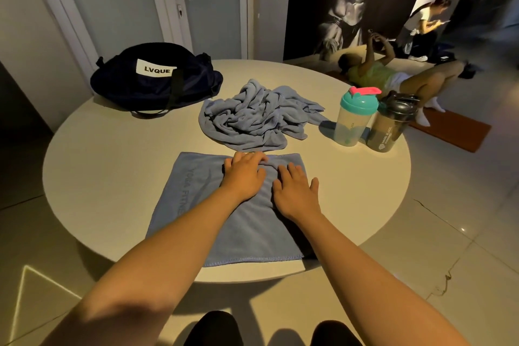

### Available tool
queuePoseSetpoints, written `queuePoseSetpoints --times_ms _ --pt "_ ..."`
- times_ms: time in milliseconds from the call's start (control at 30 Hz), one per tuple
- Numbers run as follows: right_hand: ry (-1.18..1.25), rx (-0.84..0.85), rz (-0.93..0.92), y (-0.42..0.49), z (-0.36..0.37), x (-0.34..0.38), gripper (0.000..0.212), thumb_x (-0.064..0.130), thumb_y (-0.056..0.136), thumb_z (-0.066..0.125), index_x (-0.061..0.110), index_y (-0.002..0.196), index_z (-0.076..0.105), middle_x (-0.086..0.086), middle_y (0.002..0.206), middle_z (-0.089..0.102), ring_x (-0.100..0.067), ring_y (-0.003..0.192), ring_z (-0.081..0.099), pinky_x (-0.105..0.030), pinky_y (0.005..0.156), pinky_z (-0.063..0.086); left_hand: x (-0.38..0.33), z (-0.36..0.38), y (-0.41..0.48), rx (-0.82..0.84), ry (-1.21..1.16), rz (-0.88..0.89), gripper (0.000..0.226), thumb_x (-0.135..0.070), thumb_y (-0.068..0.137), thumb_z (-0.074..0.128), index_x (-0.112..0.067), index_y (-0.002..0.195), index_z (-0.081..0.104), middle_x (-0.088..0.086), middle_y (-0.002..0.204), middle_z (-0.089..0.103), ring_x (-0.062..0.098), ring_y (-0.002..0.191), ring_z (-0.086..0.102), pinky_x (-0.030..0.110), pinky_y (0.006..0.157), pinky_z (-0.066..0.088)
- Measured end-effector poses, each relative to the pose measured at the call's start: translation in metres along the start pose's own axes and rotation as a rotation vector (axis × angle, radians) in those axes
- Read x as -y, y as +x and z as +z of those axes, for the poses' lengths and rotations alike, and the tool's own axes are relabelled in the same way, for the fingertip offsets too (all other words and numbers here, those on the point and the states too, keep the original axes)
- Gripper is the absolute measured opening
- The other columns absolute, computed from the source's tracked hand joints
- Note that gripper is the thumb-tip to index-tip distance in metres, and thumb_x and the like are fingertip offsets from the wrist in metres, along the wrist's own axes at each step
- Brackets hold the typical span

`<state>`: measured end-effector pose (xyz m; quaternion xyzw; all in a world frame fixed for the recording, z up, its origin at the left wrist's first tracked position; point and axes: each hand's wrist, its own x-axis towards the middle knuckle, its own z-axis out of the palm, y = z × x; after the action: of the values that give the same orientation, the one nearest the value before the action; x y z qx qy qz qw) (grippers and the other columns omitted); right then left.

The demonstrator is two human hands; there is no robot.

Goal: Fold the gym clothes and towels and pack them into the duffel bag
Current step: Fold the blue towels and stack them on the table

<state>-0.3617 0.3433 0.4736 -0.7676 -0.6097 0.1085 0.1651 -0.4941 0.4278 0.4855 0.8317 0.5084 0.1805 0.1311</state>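
A blue towel [196, 205] lies spread flat on the near part of the round white table [112, 171], with faint lettering along its left side. My left hand [244, 174] rests on its far edge, fingers bent over a small wrinkle of cloth. Beside it my right hand [295, 191] presses flat on the towel with straight fingers. A second blue towel [252, 115] sits crumpled in a heap at the table's middle. The dark navy duffel bag [151, 78] with a white label stands at the far left of the table, apparently closed.
Two shaker bottles stand at the table's right: a clear one with a teal lid [355, 118] and a dark one with a black lid [393, 123]. Beyond the table a person [393, 76] lies on a floor mat and another sits farther back. A door stands behind the bag.
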Motion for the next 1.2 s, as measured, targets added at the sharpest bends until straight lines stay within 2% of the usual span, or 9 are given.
queuePoseSetpoints --times_ms 367,533,667,800,933,1000,1067,1133,1200 --pt "-0.025 0.000 0.009 -0.004 0.003 0.002 0.058 0.047 0.105 0.018 0.025 0.159 0.017 -0.006 0.168 -0.003 -0.021 0.154 -0.011 -0.057 0.121 0.000 0.006 -0.002 0.010 -0.050 0.118 0.155 0.033 -0.031 0.096 0.054 -0.028 0.127 0.066 -0.010 0.137 0.058 0.014 0.125 0.045 0.031 0.096 0.016" --pt "-0.047 -0.078 0.007 -0.006 0.004 0.002 0.058 0.051 0.103 0.026 0.019 0.151 0.030 -0.015 0.154 0.026 -0.031 0.146 0.020 -0.054 0.118 0.018 -0.007 0.001 0.012 0.053 0.272 0.044 0.047 -0.031 0.102 0.038 -0.022 0.147 0.047 -0.006 0.159 0.034 0.019 0.140 0.029 0.042 0.110 0.018" --pt "-0.124 0.111 0.063 0.005 -0.005 0.003 0.073 0.062 0.099 0.018 0.024 0.161 0.006 -0.005 0.168 0.002 -0.025 0.154 -0.003 -0.052 0.122 0.006 -0.009 0.001 0.016 0.200 0.331 -0.029 0.056 -0.035 0.105 0.027 -0.022 0.159 0.020 -0.006 0.167 0.012 0.026 0.147 0.013 0.048 0.119 0.010" --pt "-0.162 0.216 0.121 0.019 -0.018 0.003 0.083 0.071 0.095 0.018 0.025 0.161 0.001 -0.004 0.168 -0.008 -0.031 0.154 -0.008 -0.052 0.122 0.006 -0.012 -0.003 0.012 0.194 0.306 -0.027 0.060 -0.034 0.106 0.028 -0.022 0.161 0.008 -0.005 0.168 -0.001 0.030 0.149 0.005 0.049 0.121 0.005" --pt "-0.100 0.220 0.123 0.012 -0.013 0.002 0.082 0.073 0.094 0.019 0.029 0.160 -0.002 -0.002 0.167 -0.015 -0.030 0.153 -0.012 -0.052 0.121 0.003 -0.009 -0.005 -0.003 0.065 0.216 0.044 0.046 -0.044 0.106 0.030 -0.035 0.151 0.036 -0.002 0.164 0.017 0.026 0.143 0.016 0.043 0.115 0.017" --pt "-0.067 0.094 0.058 0.006 -0.014 -0.001 0.075 0.065 0.097 0.030 0.031 0.160 0.010 -0.004 0.168 -0.003 -0.034 0.152 0.001 -0.051 0.118 0.015 -0.010 -0.005 -0.012 0.158 0.219 0.053 0.051 -0.054 0.105 0.022 -0.038 0.152 0.034 -0.003 0.164 0.021 0.025 0.144 0.018 0.042 0.115 0.017" --pt "-0.030 -0.153 0.015 -0.005 -0.019 -0.003 0.055 0.046 0.099 0.045 0.025 0.150 0.040 -0.014 0.153 0.032 -0.039 0.136 0.030 -0.047 0.103 0.033 -0.012 -0.002 -0.015 0.243 0.248 0.038 0.059 -0.061 0.103 0.016 -0.039 0.157 0.022 -0.003 0.168 0.011 0.026 0.149 0.012 0.045 0.118 0.013" --pt "-0.041 -0.318 0.009 -0.022 -0.019 -0.006 0.038 0.030 0.098 0.051 0.018 0.134 0.055 -0.014 0.125 0.048 -0.036 0.115 0.042 -0.043 0.087 0.035 -0.015 0.002 -0.013 0.277 0.272 0.011 0.060 -0.060 0.103 0.013 -0.039 0.159 0.014 -0.002 0.169 0.003 0.028 0.152 0.007 0.047 0.119 0.009" --pt "-0.071 -0.345 0.011 -0.041 -0.014 -0.012 0.030 0.023 0.098 0.050 0.018 0.127 0.057 -0.011 0.113 0.051 -0.034 0.105 0.043 -0.040 0.079 0.029 -0.020 0.004 -0.011 0.253 0.327 -0.007 0.055 -0.052 0.107 0.017 -0.034 0.159 0.018 0.002 0.169 0.002 0.029 0.153 0.007 0.049 0.121 0.007"
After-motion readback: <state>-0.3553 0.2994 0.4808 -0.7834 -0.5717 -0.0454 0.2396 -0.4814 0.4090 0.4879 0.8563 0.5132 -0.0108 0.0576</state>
